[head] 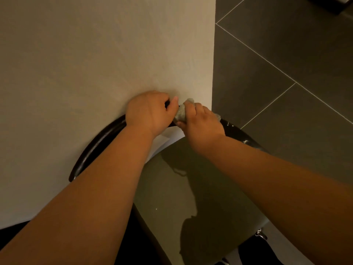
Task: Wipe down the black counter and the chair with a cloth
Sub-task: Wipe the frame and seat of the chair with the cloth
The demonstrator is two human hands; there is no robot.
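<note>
Seen from above, a left hand (149, 111) and a right hand (200, 121) meet on the black back rail of a chair (99, 138).
A beige wall (95, 64) fills the left, with dark tiled floor (286, 73) to the right. The chair's seat is grey-green. The left hand curls around the rail. Just beside it, the right hand grips a crumpled grey cloth (181, 113) against the rail.
</note>
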